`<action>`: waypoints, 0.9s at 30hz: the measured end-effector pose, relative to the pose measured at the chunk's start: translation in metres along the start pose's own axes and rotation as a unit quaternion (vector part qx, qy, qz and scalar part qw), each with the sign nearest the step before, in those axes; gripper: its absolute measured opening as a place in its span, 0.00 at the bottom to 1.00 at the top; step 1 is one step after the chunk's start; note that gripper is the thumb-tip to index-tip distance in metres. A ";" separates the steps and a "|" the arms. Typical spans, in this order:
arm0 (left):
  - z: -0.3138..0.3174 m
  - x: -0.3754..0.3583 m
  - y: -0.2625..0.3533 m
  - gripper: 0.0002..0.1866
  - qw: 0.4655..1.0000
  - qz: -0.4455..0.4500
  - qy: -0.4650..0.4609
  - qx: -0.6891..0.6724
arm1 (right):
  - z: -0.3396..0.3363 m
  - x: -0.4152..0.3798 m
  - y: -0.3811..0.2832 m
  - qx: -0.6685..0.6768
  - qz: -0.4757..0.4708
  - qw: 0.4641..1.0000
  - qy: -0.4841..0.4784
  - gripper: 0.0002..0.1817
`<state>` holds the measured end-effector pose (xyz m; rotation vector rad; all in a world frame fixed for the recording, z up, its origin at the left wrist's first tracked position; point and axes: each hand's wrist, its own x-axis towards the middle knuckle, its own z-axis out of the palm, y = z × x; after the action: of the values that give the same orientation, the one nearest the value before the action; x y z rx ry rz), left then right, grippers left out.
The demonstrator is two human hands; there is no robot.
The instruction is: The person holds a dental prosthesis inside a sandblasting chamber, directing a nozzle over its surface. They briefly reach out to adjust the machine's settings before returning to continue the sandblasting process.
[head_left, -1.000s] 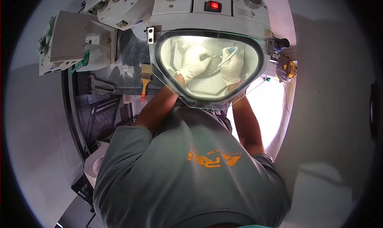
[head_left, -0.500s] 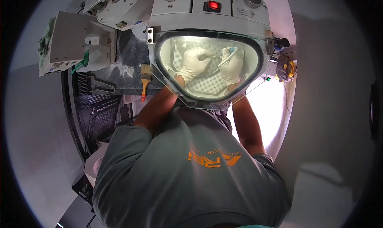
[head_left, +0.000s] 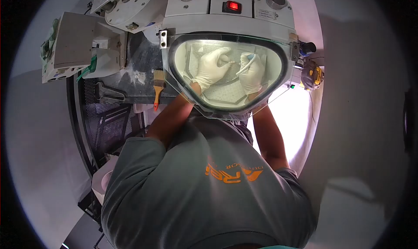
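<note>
Both of my hands wear pale gloves inside a lit, white blasting cabinet (head_left: 285, 59), seen through its clear window. My left hand (head_left: 212, 67) is curled with thumb and fingertips pinched together. Whatever small thing sits between those fingertips is too small to name. Beside it, my right hand (head_left: 251, 74) closes around a slim pen-shaped blasting handpiece (head_left: 250, 57) with a bluish part near its upper end. The handpiece slants down toward the left hand, a short gap away. Beneath both hands lies a perforated white grid floor (head_left: 224, 92).
A glowing red switch (head_left: 232, 6) and knobs sit on top of the cabinet. To the left, a wooden-handled brush (head_left: 159, 87) lies on a dusty dark bench (head_left: 141, 57) near a metal bracket (head_left: 109, 93). Another white machine (head_left: 69, 42) stands farther left.
My left fingers have curled more and turned slightly. The right hand has tilted, so the handpiece now slants more toward the left hand. Both forearms stay in about the same place.
</note>
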<state>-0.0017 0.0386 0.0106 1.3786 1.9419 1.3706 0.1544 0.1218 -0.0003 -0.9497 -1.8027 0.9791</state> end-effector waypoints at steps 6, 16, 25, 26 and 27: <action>0.005 -0.002 -0.011 0.27 1.000 0.006 0.005 -0.007 | -0.001 0.001 -0.001 -0.001 -0.009 1.000 0.003 0.05; 0.006 -0.002 -0.011 0.26 1.000 0.008 0.000 0.003 | 0.001 -0.001 0.008 -0.012 -0.009 1.000 0.005 0.05; 0.005 -0.001 -0.009 0.25 1.000 0.011 0.008 -0.003 | -0.003 -0.001 -0.004 -0.006 0.024 1.000 -0.007 0.05; 0.005 -0.001 -0.008 0.25 1.000 0.009 0.005 -0.001 | -0.002 -0.001 -0.002 -0.003 0.018 1.000 -0.006 0.06; 0.005 -0.001 -0.009 0.25 1.000 0.011 0.004 0.008 | -0.002 0.000 -0.003 -0.001 0.011 1.000 -0.006 0.06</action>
<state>-0.0016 0.0394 0.0007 1.4086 1.9512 1.3759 0.1555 0.1215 0.0026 -0.9692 -1.8065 0.9989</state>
